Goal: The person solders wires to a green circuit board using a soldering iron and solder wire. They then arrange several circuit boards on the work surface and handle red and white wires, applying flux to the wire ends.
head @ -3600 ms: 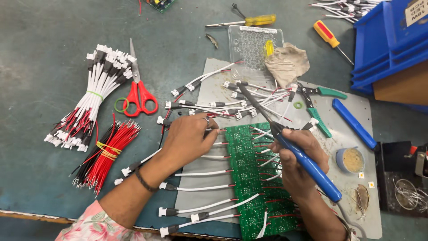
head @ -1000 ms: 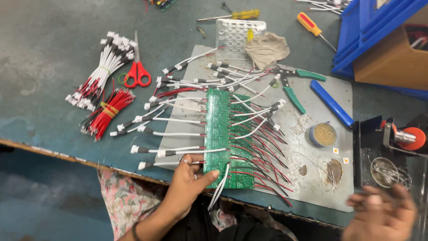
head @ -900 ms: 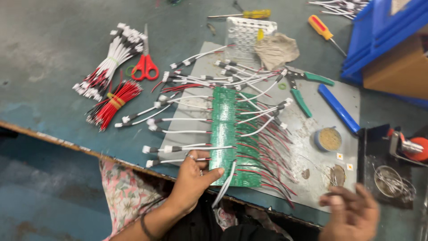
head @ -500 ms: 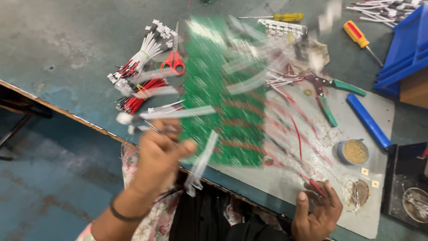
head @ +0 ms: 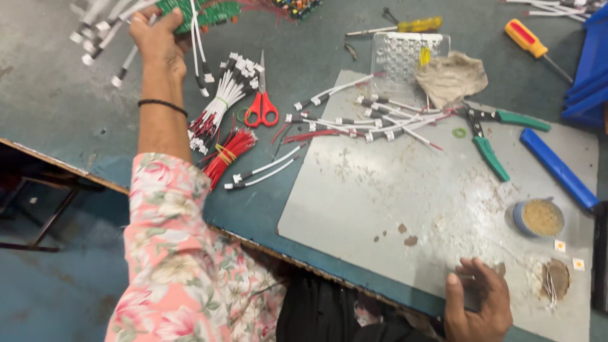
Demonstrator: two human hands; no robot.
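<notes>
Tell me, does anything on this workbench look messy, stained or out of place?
Yes. The grey work mat is blotched with brown stains. Loose white leads lie tangled across its far edge beside a crumpled rag. The left hand holds the green circuit board far out, wires dangling.

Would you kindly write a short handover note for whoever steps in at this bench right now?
Left hand: stretched to the far left of the table, holding the green circuit board with its white leads hanging from it.
Right hand: empty, resting on the near edge of the grey work mat.
Mat: the middle is bare; loose white and red wires lie along its far edge, by the green-handled pliers.
Left of the mat: bundled white wires, bundled red wires, red scissors.
Done: board lifted off the mat.
Left: board not yet set down.
</notes>
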